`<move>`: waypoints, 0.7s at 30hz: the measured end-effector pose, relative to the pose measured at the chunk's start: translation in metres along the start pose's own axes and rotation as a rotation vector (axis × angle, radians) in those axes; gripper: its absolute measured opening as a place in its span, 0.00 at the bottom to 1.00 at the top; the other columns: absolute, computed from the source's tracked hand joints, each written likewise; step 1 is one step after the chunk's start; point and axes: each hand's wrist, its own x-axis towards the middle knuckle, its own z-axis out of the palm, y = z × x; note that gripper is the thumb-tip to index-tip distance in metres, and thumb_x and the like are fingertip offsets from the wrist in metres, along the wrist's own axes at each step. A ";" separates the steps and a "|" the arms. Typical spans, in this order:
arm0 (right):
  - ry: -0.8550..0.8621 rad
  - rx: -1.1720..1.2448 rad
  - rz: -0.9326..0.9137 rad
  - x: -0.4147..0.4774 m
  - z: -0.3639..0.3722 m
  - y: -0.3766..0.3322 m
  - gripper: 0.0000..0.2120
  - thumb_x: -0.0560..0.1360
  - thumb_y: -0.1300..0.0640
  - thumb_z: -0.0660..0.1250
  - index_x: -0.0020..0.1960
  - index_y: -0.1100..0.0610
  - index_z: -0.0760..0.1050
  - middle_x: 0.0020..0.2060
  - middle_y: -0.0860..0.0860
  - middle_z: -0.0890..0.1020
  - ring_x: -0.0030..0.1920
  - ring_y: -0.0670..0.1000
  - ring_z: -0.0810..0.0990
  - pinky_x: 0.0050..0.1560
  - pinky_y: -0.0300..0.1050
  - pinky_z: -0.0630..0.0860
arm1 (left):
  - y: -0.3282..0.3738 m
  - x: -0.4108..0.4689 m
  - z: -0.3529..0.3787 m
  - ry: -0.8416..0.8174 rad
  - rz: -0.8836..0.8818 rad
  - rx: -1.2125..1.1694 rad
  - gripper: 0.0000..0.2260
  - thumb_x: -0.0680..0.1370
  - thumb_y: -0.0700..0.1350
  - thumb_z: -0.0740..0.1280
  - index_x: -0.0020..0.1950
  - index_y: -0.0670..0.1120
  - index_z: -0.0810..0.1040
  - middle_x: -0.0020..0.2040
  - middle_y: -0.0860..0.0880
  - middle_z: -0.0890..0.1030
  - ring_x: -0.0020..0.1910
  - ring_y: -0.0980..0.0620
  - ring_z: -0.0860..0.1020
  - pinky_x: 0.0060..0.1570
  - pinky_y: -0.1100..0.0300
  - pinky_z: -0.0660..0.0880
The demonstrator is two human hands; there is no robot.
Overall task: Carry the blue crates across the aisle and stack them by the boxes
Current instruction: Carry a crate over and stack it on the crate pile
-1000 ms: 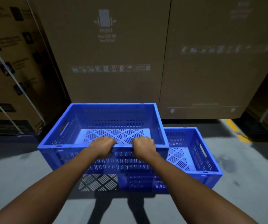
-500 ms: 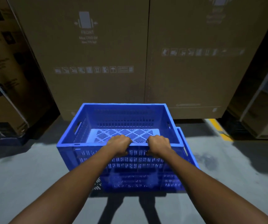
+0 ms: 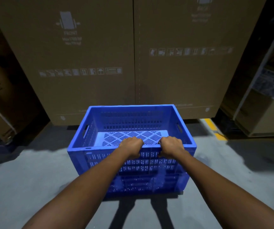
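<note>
Gripping the near rim of the upper blue crate (image 3: 133,123), my left hand (image 3: 130,147) and right hand (image 3: 171,146) have their fingers curled shut over it, side by side. It sits directly over a lower blue crate (image 3: 142,182) on the floor (image 3: 34,179), just before the cardboard boxes (image 3: 133,55).

Tall brown cardboard boxes (image 3: 133,55) wall off the upper frame, just behind the blue slotted plastic crate (image 3: 131,162). Bare grey concrete floor (image 3: 25,176) lies open lower left and right of it.
</note>
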 end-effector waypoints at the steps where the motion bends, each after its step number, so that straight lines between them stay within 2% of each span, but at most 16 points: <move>1: -0.003 -0.003 -0.001 0.000 0.000 0.002 0.16 0.67 0.44 0.76 0.47 0.51 0.76 0.42 0.49 0.79 0.41 0.52 0.75 0.40 0.47 0.71 | 0.002 0.002 0.000 -0.003 0.001 0.000 0.07 0.71 0.38 0.70 0.41 0.46 0.73 0.37 0.47 0.74 0.38 0.46 0.75 0.35 0.52 0.71; 5: -0.009 -0.013 0.000 0.000 -0.002 0.011 0.15 0.66 0.45 0.76 0.47 0.51 0.76 0.44 0.50 0.81 0.40 0.52 0.74 0.40 0.47 0.70 | 0.009 0.006 -0.001 -0.006 -0.003 -0.012 0.06 0.71 0.37 0.69 0.40 0.47 0.73 0.37 0.47 0.74 0.39 0.45 0.75 0.36 0.51 0.74; 12: -0.013 -0.024 0.006 -0.001 0.000 0.025 0.16 0.66 0.46 0.76 0.48 0.51 0.77 0.45 0.50 0.81 0.41 0.53 0.76 0.41 0.47 0.72 | 0.024 0.012 -0.001 -0.009 -0.012 -0.028 0.12 0.71 0.36 0.68 0.35 0.48 0.67 0.33 0.49 0.70 0.38 0.46 0.74 0.35 0.52 0.70; 16: -0.030 -0.031 0.004 0.000 -0.001 0.027 0.16 0.67 0.45 0.76 0.49 0.51 0.76 0.46 0.50 0.81 0.44 0.53 0.77 0.42 0.48 0.72 | 0.025 0.015 0.000 -0.015 -0.015 -0.033 0.12 0.71 0.37 0.68 0.36 0.48 0.68 0.34 0.49 0.71 0.38 0.46 0.75 0.35 0.52 0.71; 21: -0.023 -0.042 0.002 0.002 0.001 0.027 0.16 0.68 0.45 0.75 0.49 0.50 0.75 0.46 0.50 0.81 0.43 0.53 0.77 0.43 0.48 0.73 | 0.026 0.014 -0.001 -0.006 -0.021 -0.040 0.11 0.70 0.36 0.68 0.36 0.48 0.69 0.34 0.49 0.71 0.36 0.46 0.75 0.33 0.52 0.73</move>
